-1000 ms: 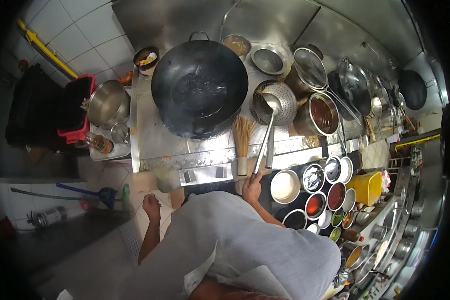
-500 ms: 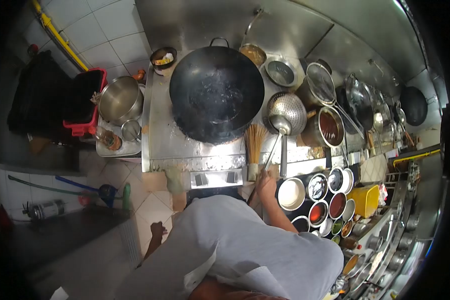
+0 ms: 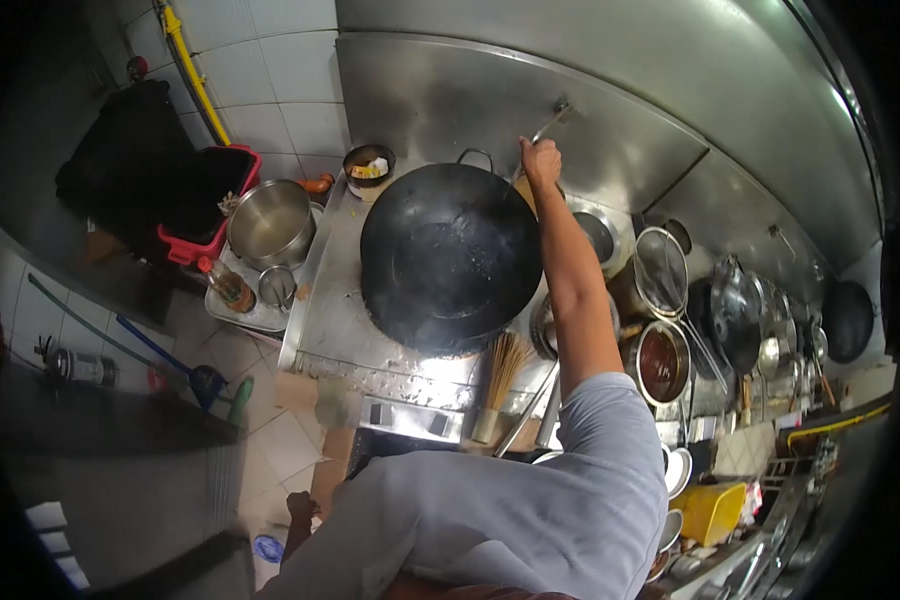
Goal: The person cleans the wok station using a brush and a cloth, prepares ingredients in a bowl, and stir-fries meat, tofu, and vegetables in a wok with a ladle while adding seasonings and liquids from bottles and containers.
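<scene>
Behind the wok, my right hand is closed around a metal faucet pipe that comes out of the steel back wall. The large black wok sits on the stove, with wet traces and faint steam inside. My right forearm passes over its right edge and partly covers the perforated skimmer. Beside the wok's front right lies a bamboo wok brush. My left hand hangs low on the left, away from the stove, its fingers curled and nothing visible in them.
At left, a steel pot and a sauce bottle stand on a tray by a red crate. A small bowl sits behind the wok. To the right are a sauce pot, a strainer and a yellow bin.
My right hand has left the skimmer handle, reached forward over the stove and taken hold of the faucet pipe. The view has shifted, and my left hand hangs slightly lower.
</scene>
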`<control>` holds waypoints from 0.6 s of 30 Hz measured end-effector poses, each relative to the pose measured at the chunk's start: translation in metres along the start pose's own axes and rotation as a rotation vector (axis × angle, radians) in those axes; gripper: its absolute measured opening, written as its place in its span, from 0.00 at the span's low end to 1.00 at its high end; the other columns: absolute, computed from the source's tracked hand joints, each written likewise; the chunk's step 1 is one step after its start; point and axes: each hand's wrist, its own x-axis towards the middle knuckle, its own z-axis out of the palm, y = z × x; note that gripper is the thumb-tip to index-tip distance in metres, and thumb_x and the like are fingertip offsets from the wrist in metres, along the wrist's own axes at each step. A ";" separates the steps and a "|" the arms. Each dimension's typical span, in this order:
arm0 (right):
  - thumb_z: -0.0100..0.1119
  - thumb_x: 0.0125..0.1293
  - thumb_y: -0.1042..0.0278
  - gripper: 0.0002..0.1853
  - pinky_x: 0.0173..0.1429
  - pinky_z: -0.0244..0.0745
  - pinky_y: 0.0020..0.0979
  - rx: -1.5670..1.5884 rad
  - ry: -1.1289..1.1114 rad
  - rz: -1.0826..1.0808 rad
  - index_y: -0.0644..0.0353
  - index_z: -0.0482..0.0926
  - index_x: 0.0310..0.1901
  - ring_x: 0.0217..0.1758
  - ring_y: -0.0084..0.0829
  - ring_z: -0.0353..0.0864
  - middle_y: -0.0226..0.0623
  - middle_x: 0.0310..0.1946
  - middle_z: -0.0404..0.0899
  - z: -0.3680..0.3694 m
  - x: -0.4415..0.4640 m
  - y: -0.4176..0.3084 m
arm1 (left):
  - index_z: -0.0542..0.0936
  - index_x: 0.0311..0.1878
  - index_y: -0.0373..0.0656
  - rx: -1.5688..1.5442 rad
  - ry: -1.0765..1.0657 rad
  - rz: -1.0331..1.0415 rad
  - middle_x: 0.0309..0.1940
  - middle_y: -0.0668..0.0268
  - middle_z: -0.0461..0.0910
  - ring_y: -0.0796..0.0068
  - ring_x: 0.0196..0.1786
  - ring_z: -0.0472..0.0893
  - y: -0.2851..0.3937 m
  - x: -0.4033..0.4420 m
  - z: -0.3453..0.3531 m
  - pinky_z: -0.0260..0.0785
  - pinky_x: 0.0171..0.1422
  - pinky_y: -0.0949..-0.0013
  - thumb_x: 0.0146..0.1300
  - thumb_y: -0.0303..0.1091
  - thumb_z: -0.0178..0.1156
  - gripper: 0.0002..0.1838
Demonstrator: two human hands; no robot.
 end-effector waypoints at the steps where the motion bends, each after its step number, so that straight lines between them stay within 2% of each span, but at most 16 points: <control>1: 0.66 0.62 0.46 0.25 0.57 0.76 0.48 -0.014 0.016 0.011 0.67 0.85 0.41 0.51 0.58 0.83 0.58 0.44 0.84 0.009 0.009 0.002 | 0.84 0.34 0.35 -0.009 0.010 -0.013 0.26 0.53 0.82 0.58 0.21 0.83 -0.010 -0.001 0.006 0.79 0.24 0.59 0.69 0.33 0.53 0.14; 3: 0.65 0.61 0.47 0.26 0.59 0.76 0.49 0.009 0.019 0.033 0.68 0.84 0.41 0.52 0.59 0.83 0.62 0.43 0.83 0.007 0.011 0.003 | 0.85 0.33 0.35 0.128 -0.047 0.027 0.27 0.52 0.82 0.57 0.22 0.84 -0.021 -0.013 0.016 0.79 0.25 0.59 0.69 0.32 0.53 0.14; 5: 0.65 0.62 0.49 0.23 0.57 0.77 0.49 -0.028 0.013 -0.024 0.68 0.85 0.41 0.50 0.59 0.83 0.61 0.42 0.84 -0.002 0.013 0.017 | 0.85 0.38 0.36 0.951 -0.230 0.474 0.28 0.54 0.82 0.56 0.25 0.85 -0.022 -0.025 0.009 0.79 0.29 0.57 0.66 0.38 0.56 0.15; 6: 0.64 0.62 0.52 0.21 0.56 0.78 0.49 -0.064 0.006 -0.078 0.67 0.85 0.40 0.49 0.59 0.84 0.60 0.41 0.84 -0.008 0.016 0.026 | 0.84 0.42 0.37 1.772 -0.410 0.929 0.30 0.56 0.83 0.55 0.29 0.86 -0.018 -0.030 0.007 0.79 0.33 0.54 0.64 0.44 0.59 0.18; 7: 0.63 0.61 0.54 0.20 0.55 0.80 0.48 -0.110 -0.027 -0.055 0.66 0.85 0.42 0.49 0.57 0.85 0.59 0.40 0.85 -0.020 0.017 0.035 | 0.85 0.46 0.45 1.630 -0.329 0.733 0.35 0.59 0.84 0.53 0.35 0.86 -0.024 -0.031 0.018 0.78 0.39 0.48 0.58 0.55 0.61 0.24; 10: 0.63 0.61 0.54 0.19 0.53 0.81 0.48 -0.281 -0.035 -0.093 0.64 0.85 0.41 0.47 0.55 0.86 0.57 0.39 0.85 -0.055 0.037 0.087 | 0.83 0.43 0.42 1.310 -0.226 0.470 0.34 0.58 0.83 0.55 0.34 0.85 -0.029 -0.046 0.021 0.76 0.40 0.50 0.60 0.50 0.59 0.20; 13: 0.60 0.62 0.57 0.16 0.52 0.81 0.49 -0.431 -0.002 -0.111 0.62 0.84 0.41 0.46 0.53 0.86 0.55 0.40 0.85 -0.083 0.075 0.149 | 0.82 0.40 0.39 0.900 0.012 0.241 0.33 0.57 0.83 0.58 0.34 0.83 -0.023 -0.057 0.020 0.75 0.40 0.51 0.63 0.44 0.57 0.16; 16: 0.57 0.64 0.61 0.14 0.53 0.80 0.49 -0.468 0.015 -0.158 0.62 0.83 0.42 0.46 0.54 0.86 0.54 0.41 0.85 -0.106 0.111 0.191 | 0.80 0.36 0.37 0.501 0.332 0.207 0.31 0.56 0.82 0.60 0.33 0.82 -0.007 -0.056 0.009 0.74 0.40 0.53 0.66 0.38 0.54 0.13; 18: 0.55 0.64 0.63 0.13 0.53 0.80 0.49 -0.467 0.009 -0.172 0.62 0.83 0.42 0.47 0.54 0.86 0.54 0.41 0.85 -0.106 0.123 0.199 | 0.79 0.34 0.35 0.378 0.492 0.371 0.30 0.55 0.81 0.62 0.32 0.81 0.016 -0.043 0.001 0.73 0.41 0.54 0.68 0.34 0.53 0.13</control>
